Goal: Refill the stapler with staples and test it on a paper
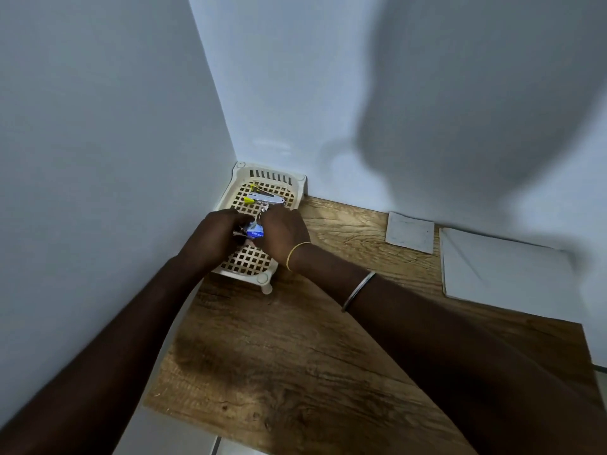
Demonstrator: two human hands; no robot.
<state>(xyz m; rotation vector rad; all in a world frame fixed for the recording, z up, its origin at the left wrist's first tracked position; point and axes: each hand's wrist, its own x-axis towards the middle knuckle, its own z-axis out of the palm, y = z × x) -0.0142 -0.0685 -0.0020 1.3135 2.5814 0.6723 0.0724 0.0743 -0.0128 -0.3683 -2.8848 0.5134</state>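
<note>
Stapler [264, 198]: silver metal body with yellow parts, lying opened out in the far half of a cream lattice basket [253, 262]. Long axis runs roughly left to right, silver end toward the right, yellow end toward the left. Just nearer, a small blue-and-white staple box [255, 232] sits between both hands over the basket middle. Left hand [215, 236] fingers curled around the box; right hand [285, 234] fingers pinched on its top edge. Basket stands in the wall corner on a wood-grain tabletop [295, 356]. White paper [499, 270] lies well apart at right.
</note>
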